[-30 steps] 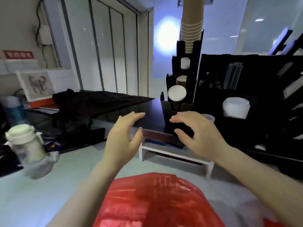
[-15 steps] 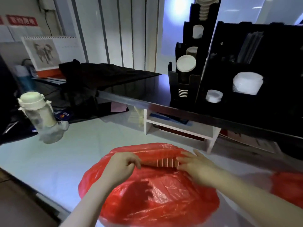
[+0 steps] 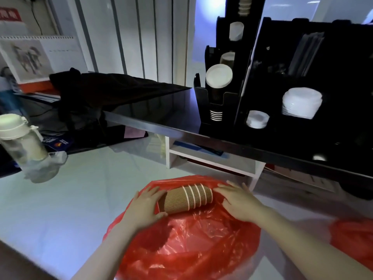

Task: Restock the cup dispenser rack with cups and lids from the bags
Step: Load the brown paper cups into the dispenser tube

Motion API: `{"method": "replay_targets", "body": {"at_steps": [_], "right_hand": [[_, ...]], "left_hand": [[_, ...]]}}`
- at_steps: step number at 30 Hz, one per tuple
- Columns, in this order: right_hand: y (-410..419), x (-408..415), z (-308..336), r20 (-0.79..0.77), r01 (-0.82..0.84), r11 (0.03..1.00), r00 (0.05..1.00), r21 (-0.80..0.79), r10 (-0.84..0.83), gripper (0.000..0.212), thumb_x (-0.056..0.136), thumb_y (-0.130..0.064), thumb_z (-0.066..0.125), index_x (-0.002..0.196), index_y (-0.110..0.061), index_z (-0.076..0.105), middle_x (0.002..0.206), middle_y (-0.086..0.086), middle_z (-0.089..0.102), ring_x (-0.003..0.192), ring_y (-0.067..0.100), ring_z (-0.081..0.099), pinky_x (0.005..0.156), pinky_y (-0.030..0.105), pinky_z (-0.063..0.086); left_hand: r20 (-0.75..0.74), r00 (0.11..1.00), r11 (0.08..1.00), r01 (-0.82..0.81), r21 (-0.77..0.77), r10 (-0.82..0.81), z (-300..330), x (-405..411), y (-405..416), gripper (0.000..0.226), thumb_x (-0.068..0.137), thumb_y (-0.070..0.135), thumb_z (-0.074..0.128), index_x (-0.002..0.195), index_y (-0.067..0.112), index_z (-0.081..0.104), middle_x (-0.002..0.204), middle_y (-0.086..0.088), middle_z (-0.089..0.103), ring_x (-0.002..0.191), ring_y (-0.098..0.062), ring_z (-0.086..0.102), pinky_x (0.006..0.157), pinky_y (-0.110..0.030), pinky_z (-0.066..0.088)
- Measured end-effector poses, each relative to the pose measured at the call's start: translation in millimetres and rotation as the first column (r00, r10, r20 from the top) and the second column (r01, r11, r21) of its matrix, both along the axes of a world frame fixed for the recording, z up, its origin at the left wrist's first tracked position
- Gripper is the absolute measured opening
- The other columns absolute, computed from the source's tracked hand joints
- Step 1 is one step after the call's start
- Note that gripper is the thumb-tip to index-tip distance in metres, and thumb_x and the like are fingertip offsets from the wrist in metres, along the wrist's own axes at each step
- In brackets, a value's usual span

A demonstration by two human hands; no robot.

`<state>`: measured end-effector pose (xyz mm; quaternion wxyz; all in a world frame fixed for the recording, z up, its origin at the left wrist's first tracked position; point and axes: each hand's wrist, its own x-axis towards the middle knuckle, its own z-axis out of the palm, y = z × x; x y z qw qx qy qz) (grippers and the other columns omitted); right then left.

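1. head view now shows a nested stack of brown ribbed cups [image 3: 185,199] lying on its side at the mouth of the red bag [image 3: 191,239]; half a second ago only a sliver of it showed between the plastic folds.
2. left hand [image 3: 144,207] grasps the base end of the stack, fingers curled over the top and thumb underneath. a second ago this hand was raised, holding nothing, near the rack.
3. right hand [image 3: 239,201] lies with fingers fairly straight on the plastic just beside the rim end of the stack; it appears to hold the bag down, gripping nothing.
4. cup dispenser rack [image 3: 220,93] stands on the dark shelf [image 3: 161,110] well apart from the hands, with white lids [image 3: 301,103] in the adjoining compartments. a second red bag [image 3: 353,237] sits at the right edge.
5. judgement: the stack is nearly free of the bag, so the fetch step is close to done; lifting it out and carrying it to a rack slot remains.
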<state>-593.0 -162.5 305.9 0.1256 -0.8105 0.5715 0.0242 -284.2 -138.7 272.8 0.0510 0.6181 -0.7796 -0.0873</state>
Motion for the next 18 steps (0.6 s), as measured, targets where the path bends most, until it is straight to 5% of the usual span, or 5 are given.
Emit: {"method": "replay_targets", "body": {"at_steps": [7,12,18], "right_hand": [[-25,13,-12,0.075,-0.014,1.000,0.997,0.018,0.013,0.068,0.088,-0.061,0.045,0.146,-0.044,0.015,0.149,-0.007,0.040,0.137,0.019,0.036,0.115,0.052,0.021],[-44,23,-28,0.124,-0.011,0.998,0.992,0.066,0.002,0.080,0.084,-0.057,0.054,0.147,-0.042,0.008,0.141,-0.005,0.050,0.128,0.022,0.046,0.112,0.049,0.026],[-49,17,-35,0.220,0.009,0.997,0.975,0.082,-0.027,0.075,0.081,-0.053,0.060,0.145,-0.042,0.023,0.136,-0.006,0.055,0.120,0.017,0.054,0.102,0.039,0.042]], "left_hand": [[-0.323,0.943,0.987,-0.037,0.153,0.085,-25,-6,-22,0.107,0.048,0.071,0.061,0.144,0.032,0.031,0.143,0.011,0.044,0.130,-0.010,0.043,0.109,-0.042,0.031],[-0.465,0.871,0.980,-0.081,0.180,0.158,-34,-4,-29,0.097,0.046,0.068,0.068,0.134,0.034,0.045,0.124,0.018,0.057,0.114,-0.006,0.055,0.098,-0.027,0.040],[-0.693,0.687,0.960,-0.029,0.277,0.221,-22,10,-31,0.079,0.044,0.057,0.080,0.117,0.036,0.058,0.109,0.014,0.067,0.102,0.003,0.060,0.090,-0.019,0.043]]}}
